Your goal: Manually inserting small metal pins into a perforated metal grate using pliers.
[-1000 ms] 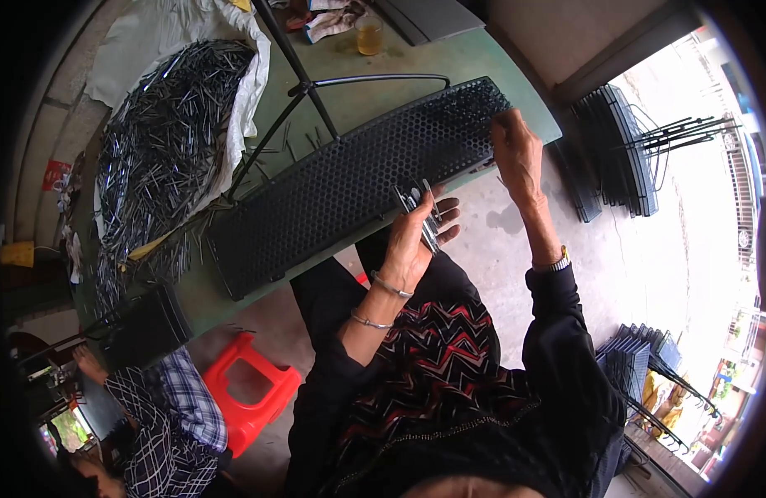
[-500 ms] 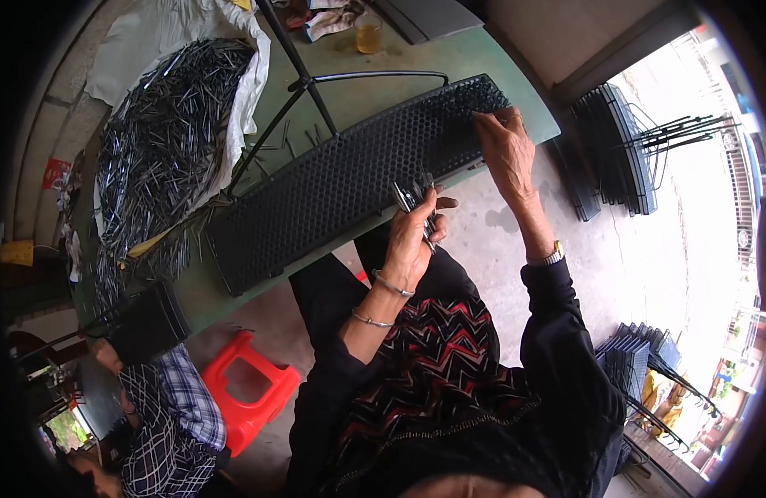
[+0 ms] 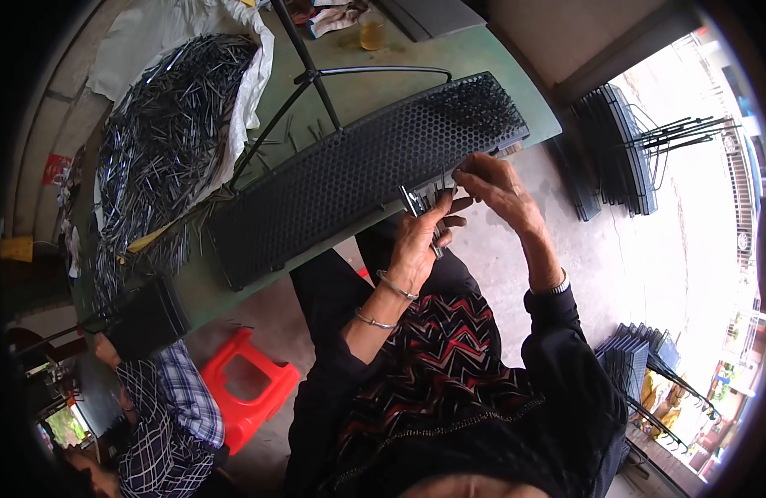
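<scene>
pile of metal pins (image 3: pixel 163 124) at far left on the green table (image 3: pixel 482 62). black perforated panel (image 3: pixel 358 178) lies flat, long axis running lower left to upper right. left hand (image 3: pixel 418 241) fingers closed around a bundle of pins (image 3: pixel 416 202) at the panel's near edge; right hand (image 3: pixel 495 184) fingers pinch one pin just beside.

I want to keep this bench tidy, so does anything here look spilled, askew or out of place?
Yes. The pile of thin metal pins has spilled off its white sack, with strays scattered across the green table. The black perforated panel lies askew, its near edge overhanging the table. The left hand and right hand meet over that edge.
</scene>
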The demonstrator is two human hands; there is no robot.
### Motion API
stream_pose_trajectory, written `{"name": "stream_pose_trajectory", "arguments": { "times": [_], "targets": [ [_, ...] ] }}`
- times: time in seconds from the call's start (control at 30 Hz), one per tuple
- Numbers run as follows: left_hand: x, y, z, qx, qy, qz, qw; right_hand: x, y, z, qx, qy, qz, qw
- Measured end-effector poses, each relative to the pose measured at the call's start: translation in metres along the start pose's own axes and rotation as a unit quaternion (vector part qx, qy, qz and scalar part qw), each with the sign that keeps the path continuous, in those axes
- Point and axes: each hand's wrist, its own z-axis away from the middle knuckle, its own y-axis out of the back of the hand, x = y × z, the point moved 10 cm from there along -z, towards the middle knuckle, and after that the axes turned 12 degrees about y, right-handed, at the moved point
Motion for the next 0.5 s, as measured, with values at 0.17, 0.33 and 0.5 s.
{"name": "stream_pose_trajectory", "arguments": {
  "times": [0.17,0.33,0.5],
  "targets": [
    [-0.006,0.017,-0.009,0.010,0.008,0.001,1.000,-0.030,0.062,0.007,0.296,0.122,0.198,0.926],
    [-0.014,0.019,-0.020,-0.009,0.030,0.059,0.998,-0.026,0.081,-0.002,0.348,0.180,0.306,0.868],
    [-0.020,0.026,-0.022,0.001,0.043,0.082,0.996,-0.007,0.077,-0.012,0.324,0.153,0.372,0.856]
  ]
}}
